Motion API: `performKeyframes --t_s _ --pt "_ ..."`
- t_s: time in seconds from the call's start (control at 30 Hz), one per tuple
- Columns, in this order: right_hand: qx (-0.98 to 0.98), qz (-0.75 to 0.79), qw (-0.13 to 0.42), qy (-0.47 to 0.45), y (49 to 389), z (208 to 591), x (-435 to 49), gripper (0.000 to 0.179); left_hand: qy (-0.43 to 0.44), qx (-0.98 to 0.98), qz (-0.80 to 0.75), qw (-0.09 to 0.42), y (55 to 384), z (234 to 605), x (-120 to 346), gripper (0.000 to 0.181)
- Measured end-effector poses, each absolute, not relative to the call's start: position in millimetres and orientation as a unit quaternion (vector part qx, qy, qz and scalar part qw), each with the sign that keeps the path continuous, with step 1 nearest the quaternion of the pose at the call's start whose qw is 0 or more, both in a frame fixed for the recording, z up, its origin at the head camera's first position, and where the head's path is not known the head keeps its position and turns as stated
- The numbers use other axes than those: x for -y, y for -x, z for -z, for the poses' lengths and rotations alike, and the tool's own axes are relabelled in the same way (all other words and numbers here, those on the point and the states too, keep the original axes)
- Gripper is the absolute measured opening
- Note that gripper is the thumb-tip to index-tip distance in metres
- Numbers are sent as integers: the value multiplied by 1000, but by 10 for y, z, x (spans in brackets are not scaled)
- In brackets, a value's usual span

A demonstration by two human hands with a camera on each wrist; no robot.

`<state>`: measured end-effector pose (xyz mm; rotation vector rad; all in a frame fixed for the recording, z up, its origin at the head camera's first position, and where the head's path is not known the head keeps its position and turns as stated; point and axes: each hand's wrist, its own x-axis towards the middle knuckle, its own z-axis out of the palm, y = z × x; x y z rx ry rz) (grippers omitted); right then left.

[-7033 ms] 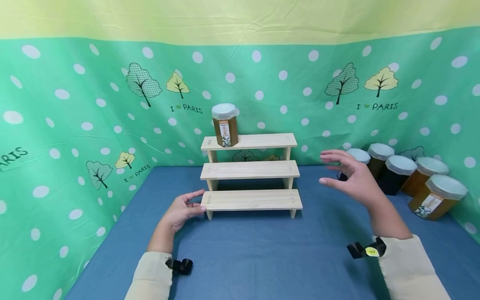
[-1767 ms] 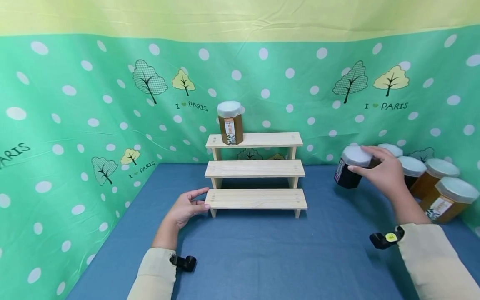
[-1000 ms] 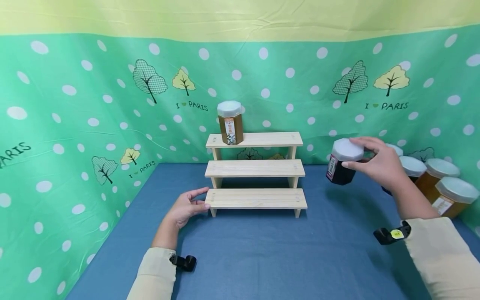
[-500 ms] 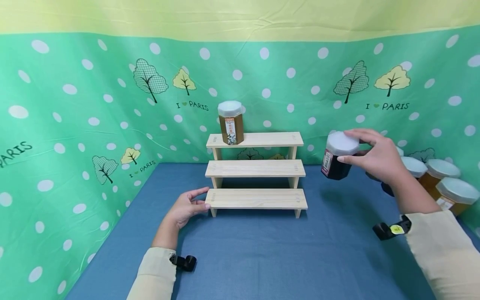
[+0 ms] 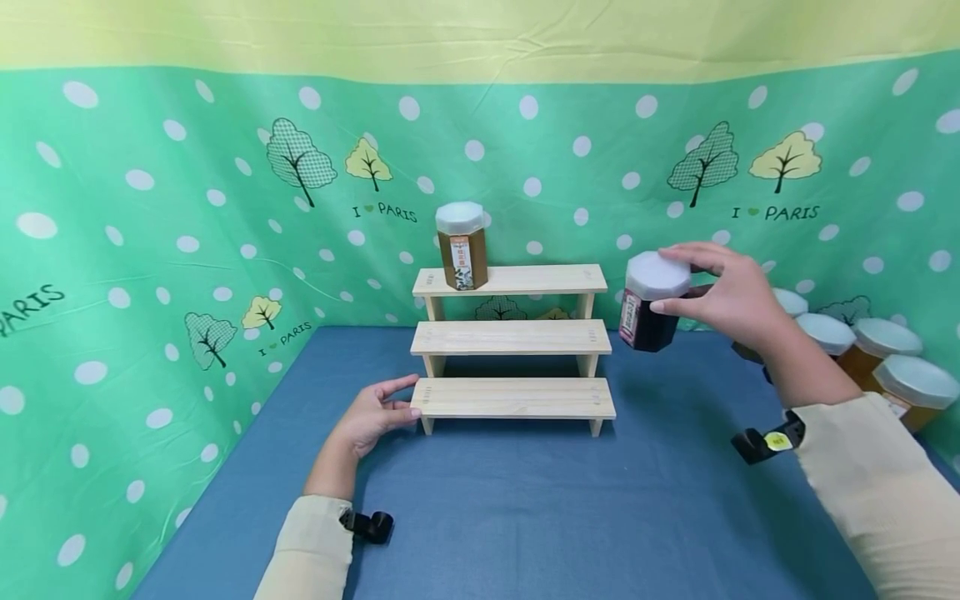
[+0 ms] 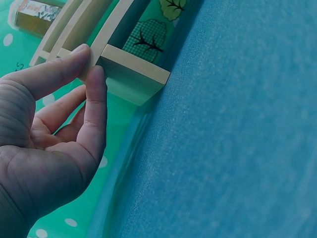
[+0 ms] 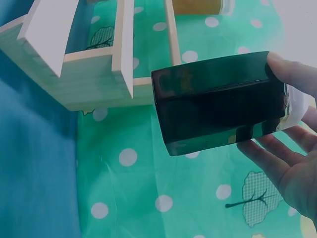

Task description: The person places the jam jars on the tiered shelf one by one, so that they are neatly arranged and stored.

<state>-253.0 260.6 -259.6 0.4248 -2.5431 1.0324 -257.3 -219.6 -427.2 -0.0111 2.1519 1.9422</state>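
Note:
In the head view, a three-step wooden display stand (image 5: 513, 396) stands mid-table. My left hand (image 5: 366, 422) pinches the left end of its lowest step; the left wrist view shows thumb and finger (image 6: 96, 99) meeting at the board's corner. My right hand (image 5: 731, 296) holds a dark jar (image 5: 647, 327) with a white lid by its upper part, in the air to the right of the stand. The jar's label faces left, and its dark glass side (image 7: 218, 104) shows in the right wrist view. An amber jar (image 5: 465, 258) with a white lid sits at the left of the top step.
Several more white-lidded jars cluster at the table's right edge, including an amber jar (image 5: 917, 383) in front; my right forearm partly hides them. A blue cloth (image 5: 510, 508) covers the table. A green dotted curtain (image 5: 525, 217) hangs close behind the stand.
My right hand took the dark jar from the group on the right, raised it, and has carried it leftward towards the stand. My left hand stays at the lowest step.

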Motion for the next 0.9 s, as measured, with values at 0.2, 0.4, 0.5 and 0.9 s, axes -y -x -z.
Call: performKeyframes --t_s 0.2,0.4,0.5,0.9 --pt "904 -358 173 -157 2578 2525 -2522 69 3 -736 -666 121 2573 4274 2192 69" --pt "899 -369 168 -165 2630 2485 -2445 67 9 -737 -665 122 2574 4273 2188 70" --pt "896 -377 163 -170 2675 2464 -2407 68 10 -737 -665 122 2573 4269 2188 70" --pt "887 -390 165 -183 2843 2349 -2245 67 6 -737 -664 122 2559 4256 2182 69"
